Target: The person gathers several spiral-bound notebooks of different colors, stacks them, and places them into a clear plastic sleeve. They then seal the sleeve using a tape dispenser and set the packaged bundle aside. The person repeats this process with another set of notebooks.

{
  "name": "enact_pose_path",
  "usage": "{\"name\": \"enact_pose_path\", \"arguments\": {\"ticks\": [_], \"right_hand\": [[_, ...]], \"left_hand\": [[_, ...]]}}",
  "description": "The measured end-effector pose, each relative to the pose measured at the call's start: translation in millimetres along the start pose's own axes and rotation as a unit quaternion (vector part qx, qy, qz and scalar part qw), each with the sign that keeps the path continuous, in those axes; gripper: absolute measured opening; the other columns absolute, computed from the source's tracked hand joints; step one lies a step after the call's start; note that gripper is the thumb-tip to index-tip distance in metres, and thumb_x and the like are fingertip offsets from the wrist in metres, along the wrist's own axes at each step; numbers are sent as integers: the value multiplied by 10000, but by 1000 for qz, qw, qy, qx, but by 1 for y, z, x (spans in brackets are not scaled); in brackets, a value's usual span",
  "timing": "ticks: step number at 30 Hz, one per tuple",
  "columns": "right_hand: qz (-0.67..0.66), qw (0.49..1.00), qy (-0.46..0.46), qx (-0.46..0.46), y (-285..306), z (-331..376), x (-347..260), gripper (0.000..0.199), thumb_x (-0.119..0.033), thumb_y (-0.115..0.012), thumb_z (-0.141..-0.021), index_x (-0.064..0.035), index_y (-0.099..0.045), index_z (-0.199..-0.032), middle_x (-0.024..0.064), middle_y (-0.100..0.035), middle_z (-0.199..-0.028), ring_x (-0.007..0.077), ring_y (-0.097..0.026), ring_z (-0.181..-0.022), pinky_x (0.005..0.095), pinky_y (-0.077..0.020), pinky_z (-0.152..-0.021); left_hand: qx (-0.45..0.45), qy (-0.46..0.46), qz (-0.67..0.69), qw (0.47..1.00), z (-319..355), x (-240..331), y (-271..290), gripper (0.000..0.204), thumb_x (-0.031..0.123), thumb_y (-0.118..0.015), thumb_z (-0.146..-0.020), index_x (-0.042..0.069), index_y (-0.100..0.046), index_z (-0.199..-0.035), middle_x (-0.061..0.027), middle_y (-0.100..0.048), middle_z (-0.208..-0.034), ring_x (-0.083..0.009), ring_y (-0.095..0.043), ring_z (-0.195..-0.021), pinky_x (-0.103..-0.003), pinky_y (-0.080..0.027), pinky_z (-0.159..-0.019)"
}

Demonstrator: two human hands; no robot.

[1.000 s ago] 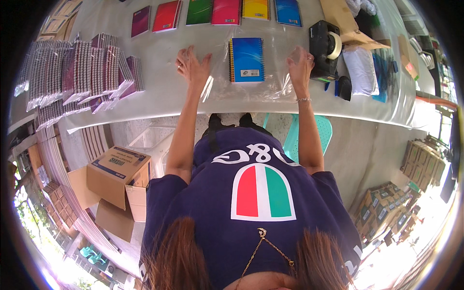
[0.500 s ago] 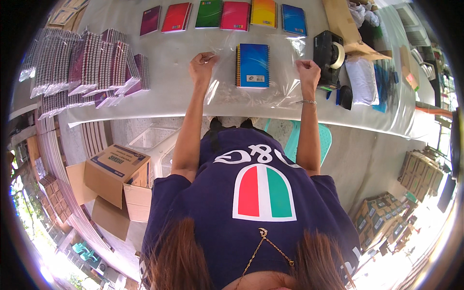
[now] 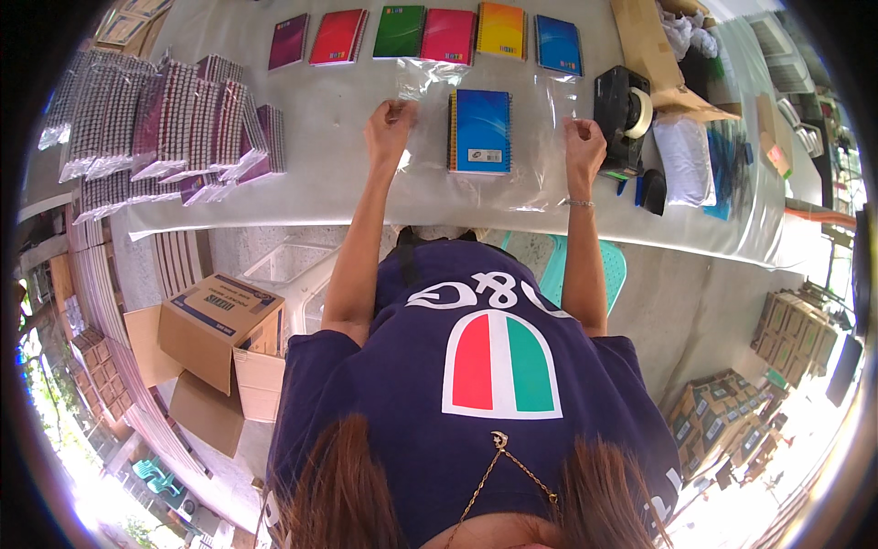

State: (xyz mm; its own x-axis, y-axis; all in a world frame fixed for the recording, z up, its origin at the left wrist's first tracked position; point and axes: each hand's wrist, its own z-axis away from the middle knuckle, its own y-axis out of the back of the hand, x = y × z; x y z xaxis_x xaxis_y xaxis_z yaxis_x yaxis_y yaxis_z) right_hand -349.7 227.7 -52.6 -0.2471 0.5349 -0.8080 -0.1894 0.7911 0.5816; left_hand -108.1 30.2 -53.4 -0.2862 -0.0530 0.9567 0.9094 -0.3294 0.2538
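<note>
Left hand (image 3: pixel 389 123): fingers pinched on clear plastic sheet (image 3: pixel 540 151) edge | right hand (image 3: pixel 583 142): likewise | blue spiral notebook (image 3: pixel 481 131): centred on sheet, on counter (image 3: pixel 338 178) | risk: uneven pull skews notebook toward tape dispenser (image 3: pixel 622 110)

A notebook (image 3: pixel 481 131) is laid on a plastic sheet (image 3: pixel 540 188) spread over the counter (image 3: pixel 329 174), midway between the two hands. The left hand (image 3: pixel 389 123) is placed on the sheet's left edge, the right hand (image 3: pixel 583 142) on its right edge. Behind the notebook, a row of notebooks (image 3: pixel 425 35) is lined up along the far side of the counter. Stacks of wrapped notebooks (image 3: pixel 160 123) are set at the far left. A tape dispenser (image 3: pixel 622 110) stands just right of the right hand, with a flat cardboard piece (image 3: pixel 649 46) behind it. Below the counter, to the left, open cardboard boxes (image 3: pixel 215 343) are seen on the floor.
</note>
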Motion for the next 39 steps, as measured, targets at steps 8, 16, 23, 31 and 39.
{"name": "enact_pose_path", "arguments": {"ticks": [8,16,23,31,39], "right_hand": [[-28,998,55,4,-3,-2,1,119,-85,-759,-769,-23,-663,-797,82,-684,-733,168,-633,-647,303,-490,-630],[-25,997,68,30,-7,0,-6,215,-90,-798,-730,-31,-615,-826,43,-629,-692,147,-587,-621,301,-479,-621],[-35,998,45,-12,-10,-7,13,199,-67,-752,-778,-31,-594,-894,53,-637,-732,145,-606,-636,300,-485,-629],[-79,995,46,-27,-4,-1,8,89,-53,-677,-846,-11,-605,-878,45,-636,-716,119,-595,-598,265,-470,-578],[-31,996,78,-11,-5,2,7,159,-40,-693,-849,4,-598,-969,22,-625,-757,91,-586,-663,242,-467,-598]], "left_hand": [[-6,-16,-61,998,2,-1,5,265,153,-795,-738,3,-676,-921,-65,-677,-759,-137,-622,-667,-270,-490,-664],[63,-126,-122,982,4,8,-4,689,132,-885,-599,78,-482,-1156,-142,-517,-1078,-272,-538,-990,-365,-471,-799],[73,-269,-293,914,14,-2,-2,453,320,-788,-743,121,-583,-1094,-124,-484,-1148,-316,-481,-1072,-440,-402,-893],[42,-192,-301,933,21,-4,-2,277,314,-685,-844,141,-669,-1060,-76,-563,-1088,-287,-534,-1020,-423,-406,-880],[7,-188,-235,954,20,-1,3,305,161,-684,-816,117,-622,-1111,-120,-619,-1027,-320,-575,-988,-432,-445,-839]]}}
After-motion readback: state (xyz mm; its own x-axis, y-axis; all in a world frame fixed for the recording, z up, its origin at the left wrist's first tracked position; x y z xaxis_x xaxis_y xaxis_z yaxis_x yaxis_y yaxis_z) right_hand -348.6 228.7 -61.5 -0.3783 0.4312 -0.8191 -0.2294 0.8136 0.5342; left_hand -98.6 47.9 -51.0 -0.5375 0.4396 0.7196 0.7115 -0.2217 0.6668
